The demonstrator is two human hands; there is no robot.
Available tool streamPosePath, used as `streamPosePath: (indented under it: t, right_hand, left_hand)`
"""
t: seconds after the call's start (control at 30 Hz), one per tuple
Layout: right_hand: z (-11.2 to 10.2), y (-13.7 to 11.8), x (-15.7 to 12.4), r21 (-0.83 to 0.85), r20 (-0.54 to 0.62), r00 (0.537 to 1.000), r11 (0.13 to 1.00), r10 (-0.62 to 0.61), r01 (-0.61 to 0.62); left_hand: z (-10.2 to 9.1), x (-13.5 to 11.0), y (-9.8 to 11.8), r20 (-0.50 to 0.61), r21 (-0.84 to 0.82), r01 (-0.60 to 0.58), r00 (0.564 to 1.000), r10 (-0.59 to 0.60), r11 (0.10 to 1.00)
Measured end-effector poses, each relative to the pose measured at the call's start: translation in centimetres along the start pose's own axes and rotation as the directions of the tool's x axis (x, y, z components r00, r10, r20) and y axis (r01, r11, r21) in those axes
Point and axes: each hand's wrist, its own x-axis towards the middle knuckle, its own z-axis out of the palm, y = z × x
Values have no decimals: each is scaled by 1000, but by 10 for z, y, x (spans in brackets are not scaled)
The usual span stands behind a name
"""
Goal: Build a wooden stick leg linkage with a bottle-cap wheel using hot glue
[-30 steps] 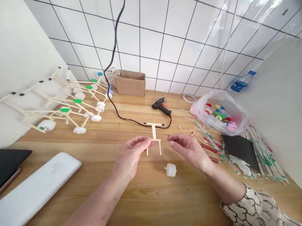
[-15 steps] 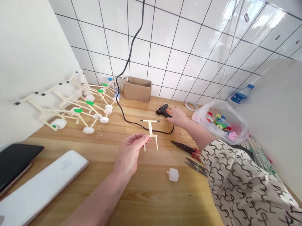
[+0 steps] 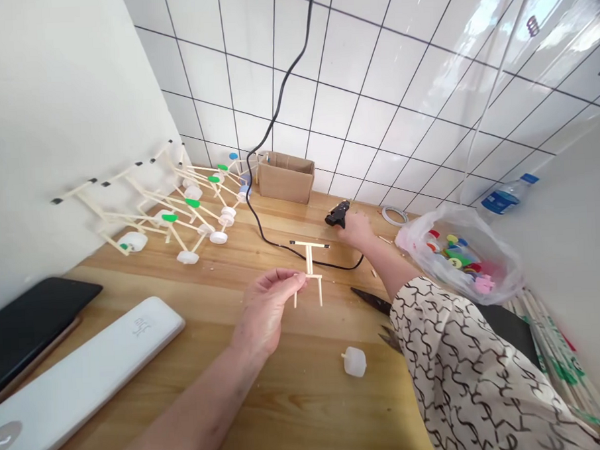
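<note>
My left hand (image 3: 268, 306) pinches a small frame of thin wooden sticks (image 3: 309, 259) between thumb and fingers, above the table. The frame has a crossbar with black tips on top and two legs pointing down. Farther back, my right hand (image 3: 357, 229) is closed round the handle of a black hot glue gun (image 3: 338, 214); most of the handle is hidden by the hand. A white plastic wheel (image 3: 354, 362) with a short stick through it lies in front of my hands. Pliers (image 3: 370, 300) and snips (image 3: 389, 338) lie partly under my right sleeve.
Several stick-built models with white wheels (image 3: 218, 237) stand at the left wall. A cardboard box (image 3: 286, 177) is at the back. A black cable (image 3: 275, 113) hangs across the wall. A plastic bag of coloured parts (image 3: 460, 244), a tape roll (image 3: 394, 215), a phone (image 3: 40, 316) and a white case (image 3: 88, 387) lie around.
My right hand has closed round the glue gun's handle, and the gun has turned slightly. The left hand still holds the stick frame. The whole view has shifted a little.
</note>
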Motion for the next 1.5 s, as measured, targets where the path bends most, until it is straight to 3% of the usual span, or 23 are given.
streamPosePath:
  t: [0.13, 0.3, 0.37, 0.43, 0.5, 0.6, 0.73, 0.97, 1.5]
  right_hand:
    - [-31, 8, -28, 93, -143, 989, 995, -27, 40]
    - [-54, 33, -92, 231, -289, 954, 961, -83, 154]
    - [-54, 47, -120, 476, -342, 931, 830, -131, 291]
    - [-48, 60, -146, 654, -287, 946, 689, -154, 311]
    - [-39, 69, -167, 782, -169, 969, 573, -181, 243]
    - [-23, 72, -187, 860, -3, 967, 494, -253, 132]
    - [-13, 65, -196, 851, 24, 950, 505, -310, 143]
    - [-16, 58, -199, 812, -3, 921, 537, -389, 229]
    - [-15, 58, -203, 717, 8, 919, 643, -394, 269]
  left_hand:
    - [-1, -1, 5, -13, -13, -37, 999, 36, 999]
    - [-2, -3, 9, -22, -50, -85, 996, 84, 995]
    - [-3, -4, 9, -21, -65, -104, 994, 103, 992]
    - [-3, -4, 9, -23, -74, -108, 994, 107, 991]
    - [-2, -3, 9, -28, -74, -96, 995, 94, 993]
    - [-1, -3, 8, -32, -62, -67, 997, 65, 996]
    - [0, -4, 6, -20, -53, -35, 999, 34, 998]
    - [-1, -5, 2, 35, -43, -12, 999, 14, 999]
    - [-2, -7, -3, 72, -31, -27, 997, 29, 999]
